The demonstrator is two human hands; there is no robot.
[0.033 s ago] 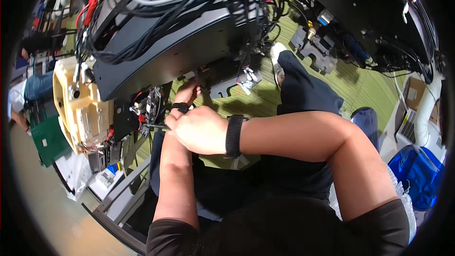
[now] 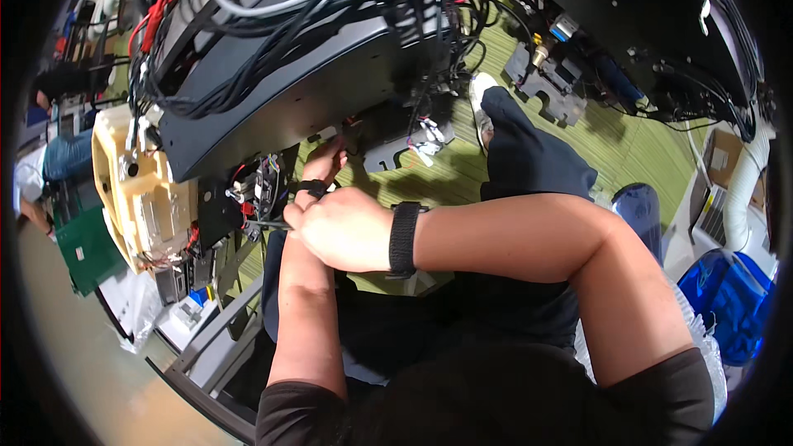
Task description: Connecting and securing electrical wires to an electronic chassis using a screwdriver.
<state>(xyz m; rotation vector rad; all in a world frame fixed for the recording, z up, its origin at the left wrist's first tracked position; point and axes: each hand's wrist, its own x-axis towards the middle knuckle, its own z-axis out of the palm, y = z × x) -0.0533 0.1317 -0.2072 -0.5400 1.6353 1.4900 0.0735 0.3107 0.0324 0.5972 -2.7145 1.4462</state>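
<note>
My right hand (image 2: pixel 345 230) is closed, crossing over my left forearm, with a black strap around its wrist. A thin dark rod-like tool (image 2: pixel 271 225) sticks out of its fingers to the left, its end near a red connector (image 2: pixel 247 209) among wires; I cannot tell whether they touch. My left hand (image 2: pixel 324 163), also with a black strap, reaches forward to the lower edge of a large black metal housing (image 2: pixel 273 120). Its fingertips are partly hidden there, beside a small pale piece (image 2: pixel 324 134). What it grips, if anything, does not show.
Black cables (image 2: pixel 289 49) drape over the housing. A cream-coloured molded part (image 2: pixel 144 186) stands at the left, near a green panel (image 2: pixel 87 256). Another dark wired unit (image 2: pixel 636 25) is at the far right. A blue bag-like object (image 2: pixel 727 306) lies at the lower right.
My right hand and the tool have shifted very slightly left. My left hand stays at the housing's edge.
</note>
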